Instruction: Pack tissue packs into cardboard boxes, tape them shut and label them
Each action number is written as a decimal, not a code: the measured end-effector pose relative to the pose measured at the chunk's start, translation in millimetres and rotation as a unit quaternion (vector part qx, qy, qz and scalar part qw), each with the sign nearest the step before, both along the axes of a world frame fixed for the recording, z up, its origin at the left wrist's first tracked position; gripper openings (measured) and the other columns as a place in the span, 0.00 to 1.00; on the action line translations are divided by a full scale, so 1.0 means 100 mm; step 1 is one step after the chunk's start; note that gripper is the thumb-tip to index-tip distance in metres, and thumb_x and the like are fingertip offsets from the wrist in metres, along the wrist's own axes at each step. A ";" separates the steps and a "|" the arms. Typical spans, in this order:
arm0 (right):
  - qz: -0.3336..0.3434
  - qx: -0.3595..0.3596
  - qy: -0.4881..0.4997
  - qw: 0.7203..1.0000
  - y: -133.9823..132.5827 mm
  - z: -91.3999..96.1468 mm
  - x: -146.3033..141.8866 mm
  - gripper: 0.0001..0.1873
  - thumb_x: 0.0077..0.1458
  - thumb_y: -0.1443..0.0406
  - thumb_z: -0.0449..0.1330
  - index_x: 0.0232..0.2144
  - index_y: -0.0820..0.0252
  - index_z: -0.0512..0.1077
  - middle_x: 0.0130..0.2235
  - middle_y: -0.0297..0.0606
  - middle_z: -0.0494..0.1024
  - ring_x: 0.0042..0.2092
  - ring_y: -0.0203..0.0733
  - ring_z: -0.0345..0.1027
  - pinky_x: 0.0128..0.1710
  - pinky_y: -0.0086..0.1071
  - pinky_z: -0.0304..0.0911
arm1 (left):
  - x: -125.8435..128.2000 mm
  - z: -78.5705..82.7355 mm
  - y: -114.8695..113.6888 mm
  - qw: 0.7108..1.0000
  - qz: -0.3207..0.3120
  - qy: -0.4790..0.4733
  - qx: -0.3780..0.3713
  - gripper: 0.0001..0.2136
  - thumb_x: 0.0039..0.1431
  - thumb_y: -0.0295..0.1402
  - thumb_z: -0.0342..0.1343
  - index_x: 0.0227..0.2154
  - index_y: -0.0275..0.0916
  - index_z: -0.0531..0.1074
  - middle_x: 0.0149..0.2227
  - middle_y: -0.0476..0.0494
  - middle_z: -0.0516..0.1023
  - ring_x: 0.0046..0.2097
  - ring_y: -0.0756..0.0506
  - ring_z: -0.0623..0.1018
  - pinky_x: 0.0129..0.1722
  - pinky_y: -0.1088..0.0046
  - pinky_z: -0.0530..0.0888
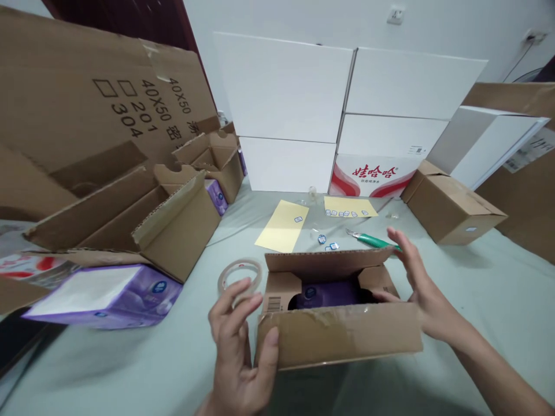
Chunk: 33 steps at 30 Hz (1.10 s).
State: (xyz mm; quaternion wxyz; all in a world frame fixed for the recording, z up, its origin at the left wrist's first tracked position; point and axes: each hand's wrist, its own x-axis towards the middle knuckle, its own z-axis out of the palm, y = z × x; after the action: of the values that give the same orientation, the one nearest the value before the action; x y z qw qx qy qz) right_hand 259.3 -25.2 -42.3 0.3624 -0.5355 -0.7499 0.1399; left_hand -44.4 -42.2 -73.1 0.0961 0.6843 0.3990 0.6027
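Note:
A small cardboard box (338, 338) stands open in front of me on the pale table, with a purple pack (323, 293) lying inside it. My left hand (238, 346) is at the box's left end, thumb against the near flap and fingers spread. My right hand (418, 289) is at the right end with its fingers stretched out, touching the right flap. A roll of clear tape (240, 273) lies just beyond my left fingers. A green-handled cutter (373, 240) lies beyond the box, close to my right fingertips.
A purple tissue pack (108, 297) lies at the left below open cardboard boxes (173, 225). Two yellow sheets (284, 225) with small stickers lie behind the box. White boxes (347, 115) are stacked at the back, and a closed brown box (451, 208) sits at the right.

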 end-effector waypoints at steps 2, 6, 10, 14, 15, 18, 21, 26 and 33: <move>0.029 -0.016 0.063 0.997 0.02 -0.08 0.06 0.36 0.63 0.59 0.58 0.68 0.38 0.49 0.69 0.40 0.57 0.69 0.54 0.52 0.64 0.57 0.56 | 0.01 -0.02 -0.01 0.998 0.023 0.039 -0.042 0.26 0.62 0.26 0.53 0.62 0.48 0.61 0.68 0.42 0.54 0.70 0.43 0.55 0.69 0.61 0.58; 0.071 -0.030 0.152 0.985 -0.03 -0.25 0.19 0.18 0.68 0.57 0.47 0.52 0.43 0.73 0.63 0.39 0.68 0.66 0.55 0.59 0.62 0.55 0.59 | -0.06 -0.06 -0.02 0.991 -0.050 0.022 -0.125 0.28 0.67 0.29 0.47 0.68 0.52 0.51 0.72 0.46 0.44 0.73 0.43 0.47 0.70 0.59 0.56; 0.079 -0.065 0.158 0.982 -0.20 -0.38 0.22 0.29 0.62 0.42 0.46 0.57 0.45 0.70 0.68 0.42 0.59 0.68 0.61 0.52 0.61 0.55 0.59 | -0.13 -0.10 -0.02 0.976 -0.130 0.032 -0.171 0.20 0.68 0.37 0.46 0.62 0.50 0.61 0.68 0.43 0.60 0.70 0.39 0.58 0.67 0.54 0.61; 0.087 -0.091 0.142 0.982 -0.34 -0.49 0.14 0.34 0.58 0.39 0.50 0.61 0.42 0.64 0.71 0.40 0.52 0.71 0.62 0.45 0.62 0.54 0.59 | -0.14 -0.11 -0.04 0.973 -0.142 0.030 -0.182 0.17 0.67 0.46 0.47 0.53 0.48 0.71 0.64 0.43 0.66 0.70 0.34 0.55 0.67 0.46 0.58; 0.081 -0.096 0.151 0.980 -0.35 -0.52 0.12 0.33 0.59 0.40 0.50 0.61 0.42 0.63 0.71 0.39 0.53 0.71 0.61 0.45 0.62 0.53 0.58 | -0.14 -0.12 -0.03 0.970 -0.151 0.026 -0.190 0.19 0.67 0.47 0.47 0.53 0.47 0.71 0.64 0.42 0.66 0.71 0.33 0.54 0.67 0.45 0.57; 0.047 -0.110 0.181 0.976 -0.36 -0.60 0.11 0.31 0.60 0.42 0.50 0.62 0.42 0.62 0.70 0.37 0.56 0.71 0.57 0.45 0.64 0.48 0.55 | -0.23 -0.12 0.06 0.959 -0.174 -0.045 -0.220 0.23 0.68 0.49 0.42 0.60 0.47 0.66 0.67 0.42 0.62 0.70 0.34 0.55 0.68 0.48 0.56; 0.027 -0.115 0.172 0.978 -0.36 -0.66 0.18 0.30 0.61 0.44 0.51 0.62 0.44 0.63 0.70 0.36 0.57 0.71 0.56 0.47 0.65 0.43 0.53 | -0.49 -0.16 0.24 0.973 -0.078 -0.105 -0.190 0.21 0.68 0.35 0.42 0.62 0.45 0.60 0.67 0.40 0.61 0.69 0.37 0.59 0.69 0.51 0.57; 0.002 -0.112 0.150 0.982 -0.37 -0.71 0.28 0.29 0.61 0.46 0.50 0.61 0.46 0.64 0.69 0.36 0.60 0.69 0.60 0.50 0.63 0.45 0.55 | -0.96 -0.42 0.44 0.937 0.070 0.235 -0.251 0.31 0.48 0.20 0.46 0.58 0.39 0.64 0.63 0.35 0.64 0.71 0.33 0.50 0.67 0.40 0.53; -0.033 -0.115 0.146 0.982 -0.40 -0.62 0.18 0.28 0.62 0.45 0.47 0.58 0.47 0.66 0.68 0.39 0.61 0.68 0.64 0.51 0.61 0.52 0.57 | -1.07 -0.52 0.56 0.917 0.044 0.276 -0.283 0.10 0.58 0.24 0.46 0.34 0.39 0.72 0.57 0.36 0.72 0.69 0.29 0.55 0.63 0.28 0.43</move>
State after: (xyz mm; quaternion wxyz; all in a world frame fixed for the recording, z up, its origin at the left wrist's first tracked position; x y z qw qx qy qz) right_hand 277.8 -64.9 -104.8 0.4087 -0.5717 -0.6497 0.2899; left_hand -151.7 13.4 -125.5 0.1453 0.7492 0.5937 0.2552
